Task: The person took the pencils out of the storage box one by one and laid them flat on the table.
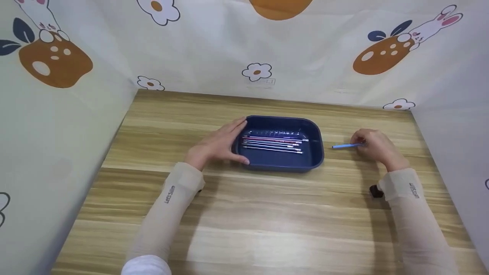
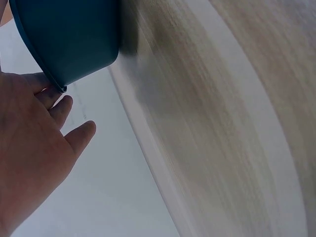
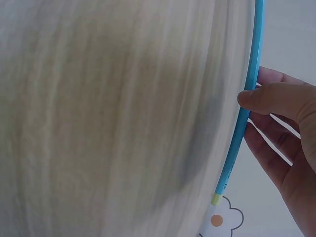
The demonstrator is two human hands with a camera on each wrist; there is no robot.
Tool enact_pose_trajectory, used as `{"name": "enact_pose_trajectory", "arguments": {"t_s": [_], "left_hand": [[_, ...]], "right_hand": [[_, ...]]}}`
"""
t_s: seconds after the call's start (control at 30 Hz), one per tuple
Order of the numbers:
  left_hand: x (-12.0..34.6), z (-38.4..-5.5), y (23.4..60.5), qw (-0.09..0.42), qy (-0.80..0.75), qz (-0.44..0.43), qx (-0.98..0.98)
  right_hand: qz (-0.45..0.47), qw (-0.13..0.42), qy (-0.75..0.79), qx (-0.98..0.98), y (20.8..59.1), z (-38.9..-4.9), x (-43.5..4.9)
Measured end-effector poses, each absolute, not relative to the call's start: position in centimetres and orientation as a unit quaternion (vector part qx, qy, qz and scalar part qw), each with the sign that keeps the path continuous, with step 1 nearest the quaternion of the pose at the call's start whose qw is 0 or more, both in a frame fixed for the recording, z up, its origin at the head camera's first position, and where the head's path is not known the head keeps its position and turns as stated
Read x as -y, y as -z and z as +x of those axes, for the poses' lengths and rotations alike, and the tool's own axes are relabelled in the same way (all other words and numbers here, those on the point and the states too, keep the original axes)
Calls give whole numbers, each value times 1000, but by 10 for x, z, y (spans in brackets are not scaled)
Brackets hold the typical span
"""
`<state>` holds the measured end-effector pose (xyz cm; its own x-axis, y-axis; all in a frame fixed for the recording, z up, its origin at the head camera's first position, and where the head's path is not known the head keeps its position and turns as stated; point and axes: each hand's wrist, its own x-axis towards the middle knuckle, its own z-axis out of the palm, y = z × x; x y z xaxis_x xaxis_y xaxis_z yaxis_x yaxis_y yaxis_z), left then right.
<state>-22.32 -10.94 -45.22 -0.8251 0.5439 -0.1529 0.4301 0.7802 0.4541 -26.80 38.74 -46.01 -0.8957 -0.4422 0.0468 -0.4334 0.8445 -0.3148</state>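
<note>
A dark blue rectangular tub [image 1: 282,163] stands on the table. Several slim pencils [image 1: 273,146] lie side by side on its floor, mostly silvery, one reddish. My left hand [image 1: 219,144] rests against the tub's left end, thumb at the near corner and fingers at the far one. In the left wrist view, straight spread fingers [image 2: 81,136] show beside the tub's rim [image 2: 37,59]. To the tub's right, my right hand [image 1: 376,145] pinches a light blue pencil [image 3: 253,64] between thumb and fingers. One end of it points toward the tub, a short gap away.
The wood-grain table [image 1: 267,214] extends around the tub. Patterned cloth walls [image 1: 214,46] with fruit, rabbits and flowers enclose its back and both sides. A small black device [image 1: 376,191] sits at the right wrist, by the sleeve cuff.
</note>
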Motion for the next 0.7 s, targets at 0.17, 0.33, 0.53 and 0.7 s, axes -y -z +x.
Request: {"name": "enact_pose_trajectory", "arguments": {"t_s": [0.17, 0.33, 0.53, 0.7], "left_hand": [[109, -224, 454, 133, -206, 266, -932], [109, -224, 454, 130, -206, 267, -932], [109, -223, 454, 132, -215, 267, -930], [109, -223, 454, 133, -216, 266, -930]], "right_hand": [[-234, 26, 153, -960, 464, -269, -390], [-246, 27, 142, -958, 468, -270, -391], [-245, 31, 141, -959, 469, -269, -391], [-236, 32, 155, -959, 469, -269, -390]]}}
